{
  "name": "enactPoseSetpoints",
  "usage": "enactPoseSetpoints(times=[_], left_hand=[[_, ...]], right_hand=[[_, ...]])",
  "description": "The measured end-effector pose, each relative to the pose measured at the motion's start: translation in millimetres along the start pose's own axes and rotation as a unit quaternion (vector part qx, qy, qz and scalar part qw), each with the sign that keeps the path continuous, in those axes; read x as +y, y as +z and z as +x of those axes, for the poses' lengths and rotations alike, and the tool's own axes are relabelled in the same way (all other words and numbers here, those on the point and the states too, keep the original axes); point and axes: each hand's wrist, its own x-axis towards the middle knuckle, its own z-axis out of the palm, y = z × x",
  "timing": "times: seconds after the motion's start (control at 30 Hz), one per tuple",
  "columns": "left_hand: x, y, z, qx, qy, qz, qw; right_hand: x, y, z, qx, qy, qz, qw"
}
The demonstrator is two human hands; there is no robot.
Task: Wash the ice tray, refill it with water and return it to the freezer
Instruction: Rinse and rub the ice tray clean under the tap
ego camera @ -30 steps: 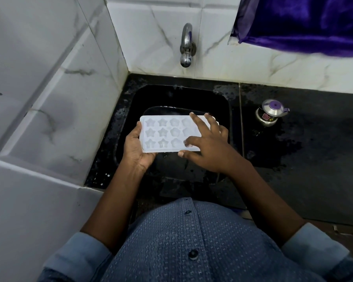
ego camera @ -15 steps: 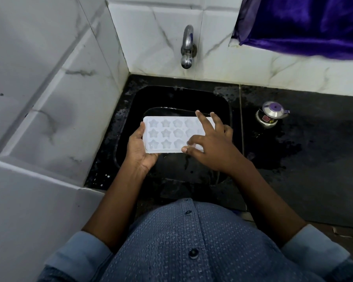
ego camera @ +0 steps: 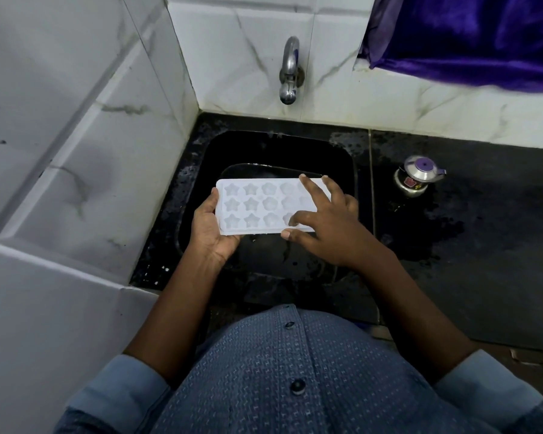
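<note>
Head view: I held the white ice tray (ego camera: pixel 254 208) level over the black sink (ego camera: pixel 339 151), below the wall tap (ego camera: pixel 290 73). My left hand (ego camera: pixel 212 234) gripped the tray's left end, thumb on the rim and fingers underneath. My right hand (ego camera: pixel 326 228) lay spread over the cells at the right end, fingertips touching them, clasping nothing. No stream showed from the tap, and I could not tell whether the star and flower cells held water. To my judgement I was in the washing step, rubbing the cells. Rinsing, refilling and the trip to the freezer were all left. Right of the sink, a small steel pot (ego camera: pixel 417 180) stood on the wet counter (ego camera: pixel 483 261).
</note>
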Motion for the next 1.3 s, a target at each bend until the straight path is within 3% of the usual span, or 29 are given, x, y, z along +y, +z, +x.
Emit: enactPoseSetpoints(times=[0.3,0.57,0.8,1.3], left_hand=[[-3,7,-2,-0.006,-0.019,-0.014,1.0],[-1,8,-2,-0.004,-0.02,-0.01,1.0],[-1,6,1,-0.005,-0.016,-0.004,1.0],[-3,6,-2,-0.007,-0.016,0.003,1.0]], right_hand=[[-14,7,10,0.006,-0.052,0.019,0.998],[-17,16,13,-0.016,-0.038,0.015,0.999],[-21,19,15,0.027,-0.017,-0.025,0.999],[-18,22,13,0.028,-0.009,-0.014,0.999]])
